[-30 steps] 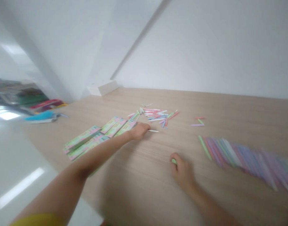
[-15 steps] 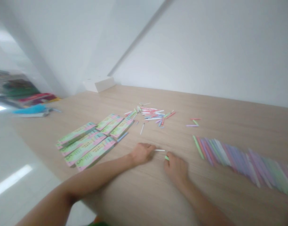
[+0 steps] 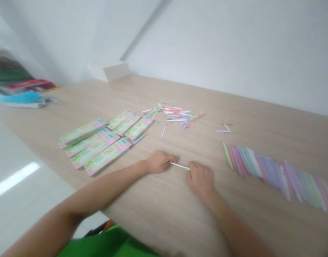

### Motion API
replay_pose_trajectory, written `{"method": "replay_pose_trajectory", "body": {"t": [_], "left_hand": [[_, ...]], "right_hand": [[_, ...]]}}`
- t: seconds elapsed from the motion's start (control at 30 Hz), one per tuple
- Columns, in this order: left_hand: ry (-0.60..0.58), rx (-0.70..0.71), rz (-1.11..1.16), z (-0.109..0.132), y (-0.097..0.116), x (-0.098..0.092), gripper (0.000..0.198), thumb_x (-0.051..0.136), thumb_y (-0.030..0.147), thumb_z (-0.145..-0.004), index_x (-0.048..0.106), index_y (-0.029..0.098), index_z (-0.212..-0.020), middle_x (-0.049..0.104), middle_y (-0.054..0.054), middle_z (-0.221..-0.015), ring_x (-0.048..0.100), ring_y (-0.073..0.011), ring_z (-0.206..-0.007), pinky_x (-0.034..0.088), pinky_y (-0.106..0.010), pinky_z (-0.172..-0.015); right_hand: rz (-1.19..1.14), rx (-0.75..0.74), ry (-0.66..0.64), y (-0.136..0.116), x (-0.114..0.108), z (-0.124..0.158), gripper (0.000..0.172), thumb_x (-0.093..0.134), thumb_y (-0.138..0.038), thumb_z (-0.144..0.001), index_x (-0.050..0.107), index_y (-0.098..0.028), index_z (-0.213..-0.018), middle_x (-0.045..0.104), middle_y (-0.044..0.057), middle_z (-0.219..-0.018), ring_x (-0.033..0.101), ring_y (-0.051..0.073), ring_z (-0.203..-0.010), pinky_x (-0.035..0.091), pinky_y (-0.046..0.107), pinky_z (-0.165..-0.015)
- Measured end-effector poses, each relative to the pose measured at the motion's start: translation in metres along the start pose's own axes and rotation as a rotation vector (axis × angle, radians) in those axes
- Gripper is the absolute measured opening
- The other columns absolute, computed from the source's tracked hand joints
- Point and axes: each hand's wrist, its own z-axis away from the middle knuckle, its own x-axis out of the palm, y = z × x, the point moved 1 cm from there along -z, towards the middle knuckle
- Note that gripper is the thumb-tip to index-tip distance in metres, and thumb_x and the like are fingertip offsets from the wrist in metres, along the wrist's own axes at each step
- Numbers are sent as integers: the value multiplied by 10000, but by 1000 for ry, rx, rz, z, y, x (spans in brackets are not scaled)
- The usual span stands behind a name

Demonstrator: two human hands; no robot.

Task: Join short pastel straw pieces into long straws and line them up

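Observation:
My left hand [image 3: 159, 161] is closed in a pinch on one end of a thin white stick [image 3: 179, 165] that looks like a pen refill. Its other end meets a light green piece [image 3: 188, 169], perhaps a pen cap or barrel, pinched in my right hand [image 3: 200, 178]. Most of the green piece is hidden inside the fingers. Both hands rest low over the wooden table [image 3: 164, 200]. Beyond them lies a loose pile of coloured and white pen-like sticks [image 3: 177, 115]. Right of my right hand, a long slanting row of pastel pen-like sticks [image 3: 271, 175] lies side by side.
Several green and pink boxes [image 3: 107, 153] lie flat to the left, with a blue stick [image 3: 139, 139] beside them. Three sticks [image 3: 227, 127] form a zigzag at the right. A white box [image 3: 109, 70] stands at the back; blue-covered items [image 3: 21, 98] sit at the far left.
The white stick and the green piece were apart; now their ends meet between my hands. The camera view has tilted downward, showing green clothing at the bottom.

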Motion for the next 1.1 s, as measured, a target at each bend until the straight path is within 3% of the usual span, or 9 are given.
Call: {"method": "replay_pose_trajectory", "body": {"t": [0.23,0.4,0.47,0.57,0.67,0.77,0.93,1.03,1.1], "left_hand": [[-19,86,63,1,2,-2,230,358,245,-939,581,231,-991,687,-12,-830,635,-146,-768,402,-232,-698],[15,162,-67,2,34,5,197,396,215,-894,545,178,-1017,658,-36,-761,618,-166,-695,440,-262,-643],[97,207,-155,2,51,9,164,407,209,-864,530,148,-956,638,-57,-751,605,-179,-676,458,-287,-627],[325,251,-143,-2,71,8,156,369,226,-860,498,146,-900,606,-71,-735,596,-195,-687,489,-320,-627],[501,166,29,-11,83,2,339,358,327,-883,434,104,-1127,582,-181,-1057,596,-252,-945,526,-361,-683],[552,-13,187,-22,92,-5,576,426,464,-860,296,97,-1284,341,-259,-1355,492,-320,-1160,533,-412,-715],[661,-92,400,-34,98,-31,605,508,499,-835,307,129,-1269,300,-230,-1346,436,-310,-1192,505,-436,-797],[773,-153,553,-45,84,-58,521,529,474,-845,365,154,-1223,343,-191,-1338,472,-249,-1132,495,-368,-791],[792,-260,670,-57,65,-72,436,500,452,-865,408,154,-1170,457,-156,-1249,533,-203,-1013,487,-321,-739]], "right_hand": [[-4,-92,22,-5,0,2,87,484,-208,-790,561,-175,-817,635,68,-816,593,197,-760,291,307,-665],[-57,-88,82,-9,5,6,100,474,-211,-793,567,-175,-794,639,65,-770,582,185,-707,287,302,-653],[-122,-106,106,-10,8,9,107,476,-185,-763,581,-176,-784,648,63,-753,581,181,-678,287,298,-634],[-248,-169,189,-10,12,14,141,455,-183,-747,596,-173,-744,654,72,-698,580,180,-633,292,292,-601],[-393,-192,318,-8,15,16,217,410,-241,-795,610,-171,-755,648,73,-646,571,176,-581,295,281,-564],[-523,-152,393,-3,18,16,233,410,-294,-821,600,-180,-749,634,59,-608,552,173,-541,278,273,-523],[-647,-104,471,6,24,14,227,417,-279,-835,536,-195,-662,558,32,-549,499,154,-515,257,271,-508],[-824,-60,499,10,27,14,160,400,-197,-797,512,-194,-682,516,0,-559,455,133,-513,270,262,-524],[-958,-32,504,11,28,14,139,392,-177,-775,490,-198,-680,474,-21,-554,424,123,-510,268,257,-527]]}}
